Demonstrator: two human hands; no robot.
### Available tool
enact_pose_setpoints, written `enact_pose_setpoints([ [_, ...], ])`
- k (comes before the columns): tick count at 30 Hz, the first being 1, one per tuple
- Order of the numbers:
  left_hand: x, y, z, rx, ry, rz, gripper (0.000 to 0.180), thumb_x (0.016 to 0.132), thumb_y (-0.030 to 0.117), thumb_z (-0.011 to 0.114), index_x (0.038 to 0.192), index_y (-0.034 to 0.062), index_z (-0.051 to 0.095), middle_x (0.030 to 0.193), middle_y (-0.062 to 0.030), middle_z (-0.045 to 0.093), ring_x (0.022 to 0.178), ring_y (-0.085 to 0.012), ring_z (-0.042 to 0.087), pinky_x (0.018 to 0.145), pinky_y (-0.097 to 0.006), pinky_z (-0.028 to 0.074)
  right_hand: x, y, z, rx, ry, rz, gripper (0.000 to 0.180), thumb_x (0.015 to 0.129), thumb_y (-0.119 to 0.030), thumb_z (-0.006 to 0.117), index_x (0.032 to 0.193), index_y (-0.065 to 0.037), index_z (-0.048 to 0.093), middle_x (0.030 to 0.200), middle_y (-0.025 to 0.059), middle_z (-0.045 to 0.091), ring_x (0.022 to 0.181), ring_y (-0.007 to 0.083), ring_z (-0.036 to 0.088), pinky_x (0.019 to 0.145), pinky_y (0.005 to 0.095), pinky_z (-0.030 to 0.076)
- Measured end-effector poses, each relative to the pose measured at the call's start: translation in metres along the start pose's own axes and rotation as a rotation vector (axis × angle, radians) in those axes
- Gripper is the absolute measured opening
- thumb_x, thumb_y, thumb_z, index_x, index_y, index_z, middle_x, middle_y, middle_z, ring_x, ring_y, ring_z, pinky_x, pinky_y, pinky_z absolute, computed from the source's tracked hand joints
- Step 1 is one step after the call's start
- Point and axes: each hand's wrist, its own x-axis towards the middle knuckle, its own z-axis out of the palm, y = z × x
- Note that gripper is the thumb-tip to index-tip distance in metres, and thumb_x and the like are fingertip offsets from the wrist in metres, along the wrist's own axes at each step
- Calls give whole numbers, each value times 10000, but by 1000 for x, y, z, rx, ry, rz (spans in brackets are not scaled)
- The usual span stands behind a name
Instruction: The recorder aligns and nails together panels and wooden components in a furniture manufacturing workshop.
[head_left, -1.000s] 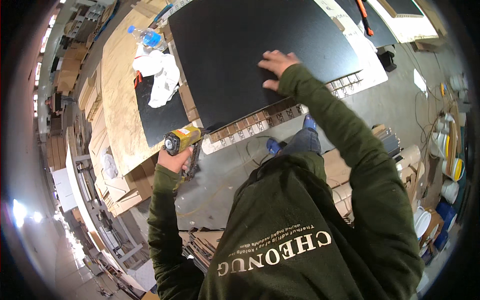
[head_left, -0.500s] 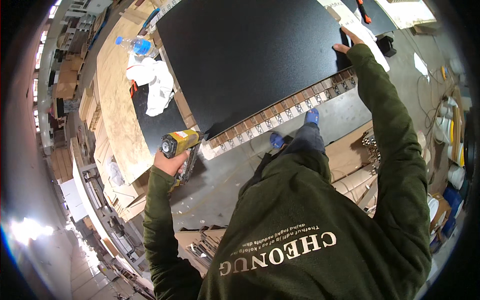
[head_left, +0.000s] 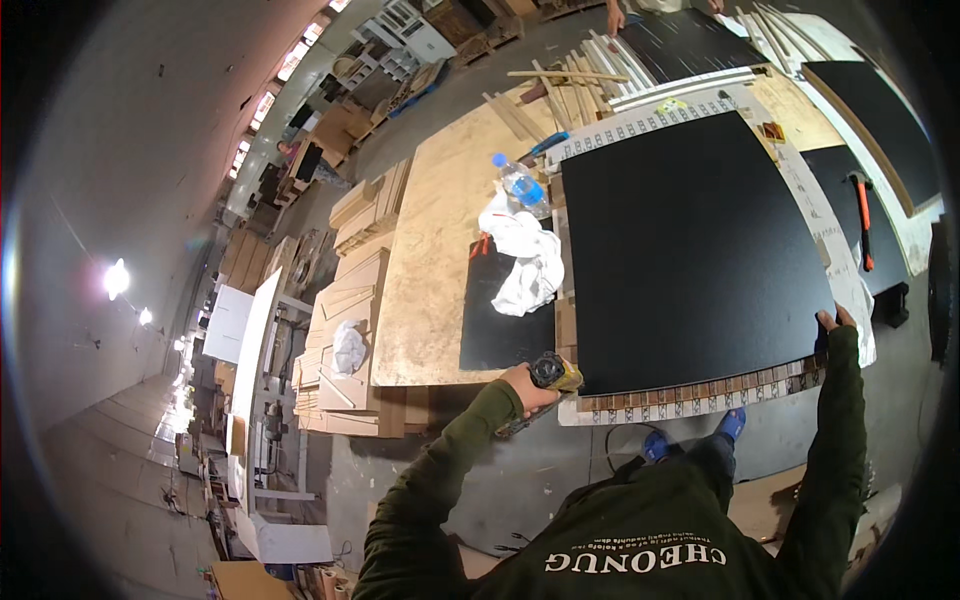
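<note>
A large black square panel (head_left: 690, 250) lies on a patterned strip frame on the workbench. My right hand (head_left: 833, 322) rests on the panel's near right corner, fingers on its edge. My left hand (head_left: 528, 385) grips a yellow and black power tool (head_left: 553, 372) at the panel's near left corner, just off the bench edge. A smaller black board (head_left: 500, 325) lies left of the panel with a white cloth (head_left: 528, 262) on it.
A plastic water bottle (head_left: 520, 185) stands behind the cloth on a plywood sheet (head_left: 440, 250). An orange-handled hammer (head_left: 863, 225) lies on another black panel at the right. Wood strips are stacked at the back, where another person's hand (head_left: 612, 17) shows. Boards pile up left.
The view has tilted up, showing the whole bench. My right hand slid from the panel's middle to its near right corner. My left hand with the tool moved up to the near left corner.
</note>
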Motion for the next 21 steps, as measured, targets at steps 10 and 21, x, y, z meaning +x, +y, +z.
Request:
enact_pose_setpoints([
  [10,9,-4,0,-170,-22,-63,281,680,257,717,711,13,582,537,-44,547,426,-104,509,382,-252,427,-14,-24,8,-129,56,-45,314,748,-105,658,1045,-21,604,936,133,624,832,224,590,769,322,461],
  [21,3,9,-9,-227,-50,24,201,730,103,667,888,0,597,560,-7,528,424,-83,480,390,-236,394,-7,-42,18,-327,160,197,565,706,-323,740,1151,-25,564,1041,95,609,957,167,546,846,294,409],
])
